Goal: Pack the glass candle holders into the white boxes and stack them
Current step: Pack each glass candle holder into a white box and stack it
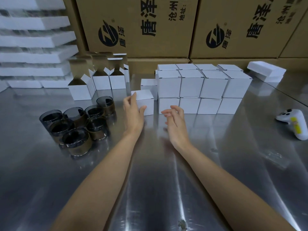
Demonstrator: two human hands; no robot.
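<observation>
Steel table (216, 164), reflective, bears all items. Left hand (133, 112) rests against the left face of one closed white box (145, 102) standing on the table; fingers curl over its near left edge, thumb touches its front lower corner, so the hand grasps the box from the side. Right hand (175, 120) is just right of that box, clear of it, fingers loosely curled and apart, holding nothing. Immediately right of the box stands the stack (203, 89) of closed white boxes, two tiers high, several rows deep; another closed box sits behind the held one. Seven dark glass holders (75, 125) stand clustered at left on the table, upright, some touching, none boxed. Behind them, open boxes (100, 77) with flaps raised stand in a group. White foam trays (33, 52) are piled at far left. Brown cartons (141, 27) with printed lettering line the rear. A white controller (295, 120) lies at the right edge.
</observation>
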